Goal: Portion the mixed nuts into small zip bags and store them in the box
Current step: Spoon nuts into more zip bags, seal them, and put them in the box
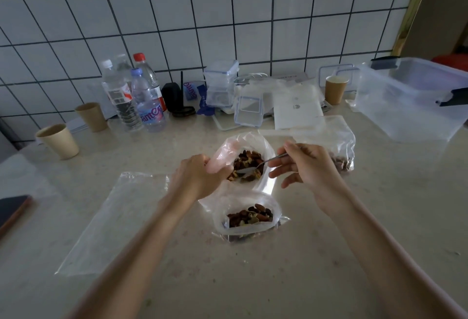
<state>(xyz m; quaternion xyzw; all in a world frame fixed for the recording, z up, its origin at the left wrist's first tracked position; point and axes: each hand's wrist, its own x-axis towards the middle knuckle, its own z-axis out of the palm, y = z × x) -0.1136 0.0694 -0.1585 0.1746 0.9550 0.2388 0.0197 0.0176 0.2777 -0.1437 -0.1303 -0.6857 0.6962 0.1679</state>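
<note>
A: Where are the nuts [247, 164] relative to the hands?

B: In an open bag [266, 146] at the counter's middle. The left hand [200, 179] grips the bag's left edge, fingers curled round the plastic, holding the mouth wide. The right hand [307, 164] pinches a spoon [255, 166] by its handle; the bowl sits down among the nuts inside the bag.

A: Any portions?

B: A second bag [249, 220], nearer the person, stands open with nuts in it, touching the first. A third bag [339, 141] with nuts lies just beyond the right hand. An empty bag [114, 217] lies flat to the left.

A: And the box?

B: A clear box [415, 101] stands at far right, well apart from the hands.

A: The setting?

B: A pale speckled counter [329, 242] against a white tiled wall [202, 14] with dark grout. Along the wall: water bottles [134, 96], paper cups [59, 141], small clear containers [221, 83]. A dark phone [12, 208] lies at the left edge.
</note>
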